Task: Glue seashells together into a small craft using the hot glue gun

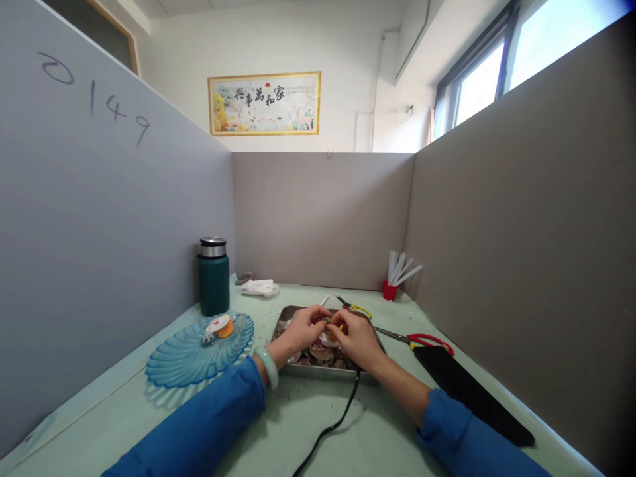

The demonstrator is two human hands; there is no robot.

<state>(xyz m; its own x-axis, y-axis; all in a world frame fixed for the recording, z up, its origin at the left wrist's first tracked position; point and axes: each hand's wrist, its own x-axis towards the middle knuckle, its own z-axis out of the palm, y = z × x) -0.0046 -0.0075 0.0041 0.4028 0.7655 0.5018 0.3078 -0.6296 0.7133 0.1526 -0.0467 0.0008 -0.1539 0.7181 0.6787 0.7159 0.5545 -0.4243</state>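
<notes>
Both hands meet above a metal tray point(318, 372) full of shells point(322, 356). My left hand point(304, 328) has its thumb and fingers pinched together over the tray's middle. Fingertip to fingertip with it, my right hand point(356, 336) is also closed in a pinch. Whatever small thing lies between the fingertips is mostly hidden, and I cannot make out its kind. A black cord point(334, 427) runs from the tray's front rim toward me. Just behind the hands, a thin white stick point(325, 300) pokes up.
Left stands a blue scalloped plate point(183, 361) holding spools, near a green bottle point(213, 285). White packets point(260, 287) lie at the back. To the right are yellow-handled pliers point(360, 309), red-handled scissors point(430, 340), a black flat object point(472, 391) and a red cup point(389, 291) of white sticks.
</notes>
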